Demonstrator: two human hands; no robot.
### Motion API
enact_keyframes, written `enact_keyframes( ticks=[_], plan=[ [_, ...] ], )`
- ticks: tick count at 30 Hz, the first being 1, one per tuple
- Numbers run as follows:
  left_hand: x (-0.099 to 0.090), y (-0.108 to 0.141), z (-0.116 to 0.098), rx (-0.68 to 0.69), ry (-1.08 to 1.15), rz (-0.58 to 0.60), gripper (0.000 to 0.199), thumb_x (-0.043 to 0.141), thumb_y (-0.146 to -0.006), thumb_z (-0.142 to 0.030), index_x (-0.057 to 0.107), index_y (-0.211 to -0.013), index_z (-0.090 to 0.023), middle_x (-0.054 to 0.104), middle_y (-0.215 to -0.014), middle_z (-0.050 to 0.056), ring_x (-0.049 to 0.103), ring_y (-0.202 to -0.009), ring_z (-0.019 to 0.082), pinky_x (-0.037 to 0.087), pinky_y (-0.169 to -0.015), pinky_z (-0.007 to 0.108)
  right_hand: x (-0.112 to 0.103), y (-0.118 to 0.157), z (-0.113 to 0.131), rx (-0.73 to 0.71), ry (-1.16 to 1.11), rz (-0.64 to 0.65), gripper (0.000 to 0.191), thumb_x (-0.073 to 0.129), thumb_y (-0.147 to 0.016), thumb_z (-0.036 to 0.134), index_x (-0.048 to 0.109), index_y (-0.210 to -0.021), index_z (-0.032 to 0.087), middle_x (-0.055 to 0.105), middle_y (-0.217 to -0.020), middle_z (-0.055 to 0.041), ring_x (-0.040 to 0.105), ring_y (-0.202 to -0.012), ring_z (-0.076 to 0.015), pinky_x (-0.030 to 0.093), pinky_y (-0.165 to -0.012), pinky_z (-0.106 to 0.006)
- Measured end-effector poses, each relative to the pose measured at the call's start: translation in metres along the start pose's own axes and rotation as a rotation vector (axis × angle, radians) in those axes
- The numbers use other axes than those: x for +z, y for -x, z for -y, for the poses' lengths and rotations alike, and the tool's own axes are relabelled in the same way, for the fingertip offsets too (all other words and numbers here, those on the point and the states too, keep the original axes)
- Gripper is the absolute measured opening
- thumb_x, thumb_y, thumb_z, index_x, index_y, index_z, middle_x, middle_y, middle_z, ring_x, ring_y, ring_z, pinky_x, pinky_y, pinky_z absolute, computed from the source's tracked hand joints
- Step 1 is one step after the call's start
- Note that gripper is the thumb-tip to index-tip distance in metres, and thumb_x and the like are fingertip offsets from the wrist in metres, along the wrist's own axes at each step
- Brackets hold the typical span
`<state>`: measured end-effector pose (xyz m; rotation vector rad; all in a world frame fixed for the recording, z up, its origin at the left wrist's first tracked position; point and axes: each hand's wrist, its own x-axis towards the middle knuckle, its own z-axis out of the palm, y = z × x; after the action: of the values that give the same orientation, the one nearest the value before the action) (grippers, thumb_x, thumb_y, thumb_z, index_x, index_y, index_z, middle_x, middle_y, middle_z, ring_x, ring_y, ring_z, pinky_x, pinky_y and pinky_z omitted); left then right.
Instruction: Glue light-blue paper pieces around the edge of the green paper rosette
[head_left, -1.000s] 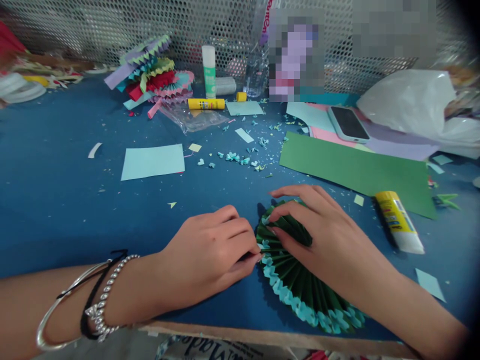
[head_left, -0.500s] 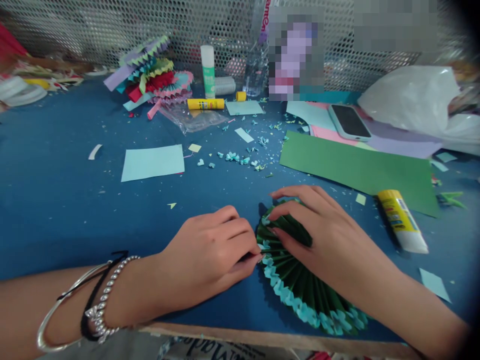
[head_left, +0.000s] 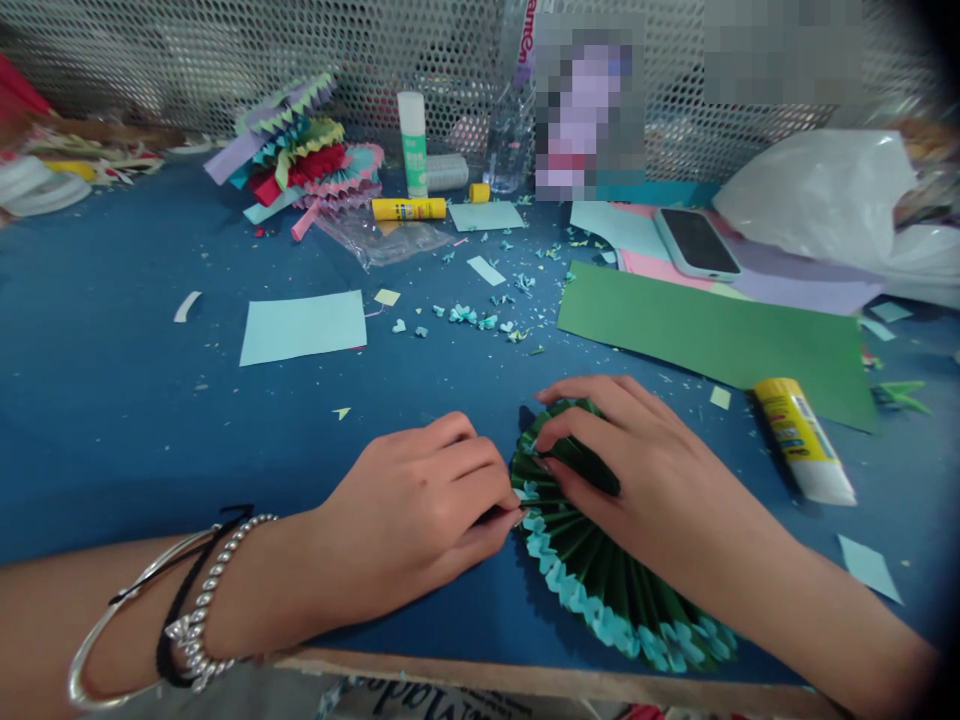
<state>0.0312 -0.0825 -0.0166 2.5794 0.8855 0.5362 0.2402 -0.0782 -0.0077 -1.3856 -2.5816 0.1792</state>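
A dark green pleated paper fan point(head_left: 600, 560), rimmed with small light-blue paper cutouts, lies near the table's front edge. My left hand point(head_left: 431, 510) is closed, its thumb and forefinger pinching the fan's left edge. Over the fan's upper part arches my right hand point(head_left: 630, 470), thumb and forefinger drawn together on a small light-blue cutout at the upper left rim. Its other fingers curve over the far edge, and the hand hides much of the fan's right side. Loose light-blue cutouts point(head_left: 463, 314) lie scattered beyond the hands.
A glue stick point(head_left: 804, 440) lies right of my right hand, beside a green paper strip point(head_left: 712, 335). Further back are a phone point(head_left: 697, 243), a plastic bag point(head_left: 817, 200), an upright glue stick point(head_left: 412, 145) and folded colored paper point(head_left: 300, 150). A light-blue sheet point(head_left: 304, 328) lies left.
My right thumb and forefinger have closed together at the fan's upper left rim, where a small gap showed before. My left hand keeps its pinch in place.
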Motion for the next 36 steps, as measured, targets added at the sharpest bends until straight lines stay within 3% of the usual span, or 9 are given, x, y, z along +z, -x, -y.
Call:
enact_keyframes(
  ticks=[14, 29, 36],
  plan=[
    [0.0, -0.001, 0.0, 0.014, -0.012, -0.015, 0.014, 0.05, -0.086, -0.022, 0.063, -0.081, -0.017, 0.063, -0.08, 0.001, 0.05, -0.078, 0.015, 0.043, -0.068, 0.027, -0.002, -0.004, 0.001, -0.027, -0.024, 0.048, 0.015, 0.04, -0.087, 0.02, 0.055, -0.087, 0.02, 0.052, -0.112, -0.0075, 0.048, -0.103, -0.0243, 0.042, -0.081, -0.042],
    [0.0, -0.001, 0.0, 0.01, -0.01, -0.013, 0.013, 0.051, -0.086, -0.021, 0.062, -0.082, -0.017, 0.063, -0.081, 0.0, 0.05, -0.078, 0.015, 0.042, -0.067, 0.027, 0.001, -0.005, -0.001, -0.026, -0.001, 0.01, 0.01, 0.051, -0.083, 0.021, 0.058, -0.089, 0.024, 0.052, -0.114, -0.0044, 0.049, -0.105, -0.0235, 0.044, -0.081, -0.04],
    [0.0, 0.0, 0.001, 0.012, -0.019, -0.007, 0.014, 0.05, -0.087, -0.024, 0.062, -0.082, -0.017, 0.062, -0.082, 0.0, 0.05, -0.079, 0.015, 0.042, -0.068, 0.028, -0.009, 0.0, -0.009, -0.168, 0.087, 0.071, 0.024, 0.045, -0.083, 0.017, 0.062, -0.096, 0.028, 0.047, -0.125, -0.0031, 0.04, -0.116, -0.0258, 0.04, -0.089, -0.046]
  ],
)
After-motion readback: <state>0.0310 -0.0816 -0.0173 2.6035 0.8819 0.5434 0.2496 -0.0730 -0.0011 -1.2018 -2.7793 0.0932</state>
